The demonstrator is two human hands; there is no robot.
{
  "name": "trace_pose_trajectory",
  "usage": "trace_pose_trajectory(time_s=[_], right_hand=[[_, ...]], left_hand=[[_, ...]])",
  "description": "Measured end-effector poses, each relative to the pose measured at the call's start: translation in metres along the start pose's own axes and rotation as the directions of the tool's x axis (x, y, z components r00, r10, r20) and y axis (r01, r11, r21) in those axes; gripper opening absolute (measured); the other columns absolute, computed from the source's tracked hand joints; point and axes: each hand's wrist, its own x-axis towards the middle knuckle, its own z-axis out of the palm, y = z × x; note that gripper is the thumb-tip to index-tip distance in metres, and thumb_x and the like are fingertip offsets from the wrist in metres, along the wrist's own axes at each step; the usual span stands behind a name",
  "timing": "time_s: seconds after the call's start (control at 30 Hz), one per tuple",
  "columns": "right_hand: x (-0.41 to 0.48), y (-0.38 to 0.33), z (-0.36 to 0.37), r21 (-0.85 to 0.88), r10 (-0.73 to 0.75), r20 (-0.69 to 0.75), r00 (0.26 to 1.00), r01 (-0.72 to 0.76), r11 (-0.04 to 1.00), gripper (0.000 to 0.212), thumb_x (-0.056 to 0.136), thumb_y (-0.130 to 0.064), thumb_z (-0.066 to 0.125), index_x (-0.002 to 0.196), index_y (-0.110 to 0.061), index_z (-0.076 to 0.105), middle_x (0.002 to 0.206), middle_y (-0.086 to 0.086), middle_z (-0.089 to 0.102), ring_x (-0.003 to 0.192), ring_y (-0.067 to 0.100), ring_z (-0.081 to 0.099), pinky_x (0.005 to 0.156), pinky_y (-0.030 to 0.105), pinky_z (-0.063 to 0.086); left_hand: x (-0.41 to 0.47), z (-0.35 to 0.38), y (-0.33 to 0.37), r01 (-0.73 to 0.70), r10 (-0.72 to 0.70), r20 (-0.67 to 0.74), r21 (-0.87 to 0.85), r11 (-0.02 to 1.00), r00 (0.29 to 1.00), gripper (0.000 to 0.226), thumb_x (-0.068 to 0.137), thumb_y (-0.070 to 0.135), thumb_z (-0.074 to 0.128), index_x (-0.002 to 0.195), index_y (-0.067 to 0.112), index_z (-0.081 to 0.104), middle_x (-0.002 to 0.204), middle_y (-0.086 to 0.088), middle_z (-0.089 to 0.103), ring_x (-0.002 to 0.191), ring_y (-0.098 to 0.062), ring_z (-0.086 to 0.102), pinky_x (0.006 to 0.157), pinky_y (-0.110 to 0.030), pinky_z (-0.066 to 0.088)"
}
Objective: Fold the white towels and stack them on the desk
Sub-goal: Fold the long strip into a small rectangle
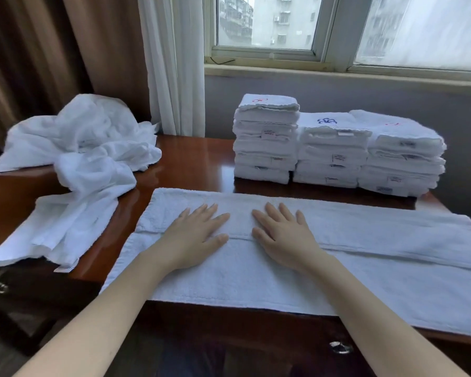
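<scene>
1. Work piece: the towel (pixel 365 240) under my hands lies flat across the lower centre of the frame, along the near edge of the desk (pixel 196 159). Its right end runs out of the frame. The edge of a layer runs left to right across its middle, so I judge one lengthwise fold made and the cross folds not yet done.
2. Hands: my left hand (pixel 199 235) and right hand (pixel 280 235) rest palm down on this towel at frame centre. They lie side by side but apart, fingers straight and spread, gripping nothing. Both lie across the layer edge.
3. Completed work: three stacks of folded towels stand at the back of the desk, right of centre. The left stack (pixel 265 142) is tallest. The middle stack (pixel 329 156) and right stack (pixel 403 161) stand close against each other.
4. Outstanding work: a crumpled pile of unfolded towels (pixel 87 148) sits at the left of the frame, one piece trailing toward the lower left. I cannot tell how many it holds.
5. Assessment: the task appears well advanced but unfinished. The present towel needs folding down and stacking, then the pile.
6. Containers: no basket, bin or tray shows. A metal knob (pixel 340 347) sits on the desk front at bottom centre. Whether it serves a drawer, and what lies behind it, I cannot tell.
</scene>
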Motion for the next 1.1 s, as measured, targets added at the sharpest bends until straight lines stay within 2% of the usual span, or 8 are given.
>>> trace_pose_trajectory(time_s=[0.17,0.4,0.47,0.53,0.6,0.77,0.93,1.1], right_hand=[[-0.040,-0.012,0.006,0.023,-0.089,-0.010,0.996,0.090,0.996,0.055,0.102,-0.051,0.024,0.155,-0.039,0.014,0.165,-0.007,0.002,0.152,0.015,-0.007,0.121,0.044,-0.009],[-0.082,-0.021,0.006,0.034,-0.188,0.001,0.982,0.188,0.982,0.055,0.101,-0.055,0.021,0.155,-0.041,0.017,0.165,-0.010,0.002,0.151,0.011,-0.009,0.122,0.039,-0.009],[-0.093,-0.023,0.009,0.045,-0.221,-0.021,0.975,0.222,0.974,0.058,0.098,-0.060,0.018,0.154,-0.043,0.018,0.165,-0.013,0.004,0.151,0.008,-0.009,0.122,0.036,-0.008],[-0.100,-0.023,0.011,0.042,-0.247,-0.029,0.969,0.248,0.968,0.065,0.094,-0.068,0.014,0.154,-0.045,0.016,0.164,-0.014,0.004,0.150,0.005,-0.009,0.123,0.034,-0.008],[-0.104,-0.022,0.012,0.024,-0.272,-0.020,0.962,0.273,0.962,0.073,0.088,-0.078,0.016,0.154,-0.046,0.012,0.164,-0.014,0.001,0.150,0.004,-0.012,0.123,0.035,-0.008],[-0.110,-0.021,0.010,-0.043,-0.328,-0.016,0.945,0.327,0.944,0.086,0.078,-0.076,0.047,0.153,-0.049,0.014,0.164,-0.012,0.004,0.152,0.011,-0.006,0.124,0.038,-0.002],[-0.113,-0.016,-0.002,0.176,-0.250,-0.123,0.960,0.269,0.947,0.043,0.085,-0.056,0.062,0.127,-0.051,0.057,0.150,-0.026,0.038,0.142,-0.005,0.026,0.117,0.022,0.021],[-0.113,-0.008,-0.024,0.300,-0.108,-0.173,0.979,0.157,0.941,0.013,0.082,-0.047,0.068,0.091,-0.038,0.072,0.103,-0.028,0.069,0.099,-0.006,0.062,0.086,0.021,0.049]], left_hand=[[-0.056,0.002,0.003,-0.011,0.010,-0.010,-0.047,0.999,1.000,0.058,0.100,0.057,0.024,0.154,0.044,0.007,0.162,0.017,-0.008,0.146,0.003,-0.017,0.117,-0.022,-0.015],[-0.116,0.002,0.006,-0.068,0.063,-0.040,-0.132,0.989,0.997,0.074,0.072,0.089,0.037,0.139,0.066,0.017,0.151,0.040,-0.009,0.139,0.017,-0.018,0.112,-0.013,-0.016],[-0.128,0.008,0.002,-0.088,0.074,-0.115,-0.119,0.989,0.991,0.077,0.073,0.078,0.057,0.141,0.061,0.024,0.154,0.037,0.002,0.143,0.014,-0.008,0.117,-0.017,-0.009],[-0.136,0.013,-0.003,-0.084,0.051,-0.220,-0.143,0.986,0.974,0.073,0.081,0.045,0.075,0.141,0.054,0.034,0.155,0.029,0.020,0.145,0.012,0.006,0.121,-0.022,0.003],[-0.141,0.017,-0.007,-0.067,0.015,-0.285,-0.174,0.983,0.958,0.072,0.082,0.018,0.076,0.137,0.050,0.042,0.153,0.026,0.030,0.144,0.010,0.015,0.121,-0.026,0.011],[-0.148,0.023,-0.015,-0.076,-0.038,-0.360,-0.298,0.951,0.932,0.067,0.082,0.001,0.072,0.130,0.045,0.058,0.145,0.029,0.042,0.141,0.010,0.024,0.118,-0.025,0.016],[-0.158,0.017,-0.022,-0.071,-0.125,-0.391,-0.449,0.891,0.912,0.029,0.088,0.035,0.063,0.113,0.047,0.069,0.131,0.035,0.055,0.134,0.010,0.039,0.112,-0.017,0.029],[-0.154,0.004,-0.030,0.027,-0.284,-0.362,-0.575,0.817,0.888,0.022,0.083,0.051,0.063,0.104,0.055,0.069,0.111,0.034,0.066,0.113,0.014,0.056,0.096,-0.022,0.042]])
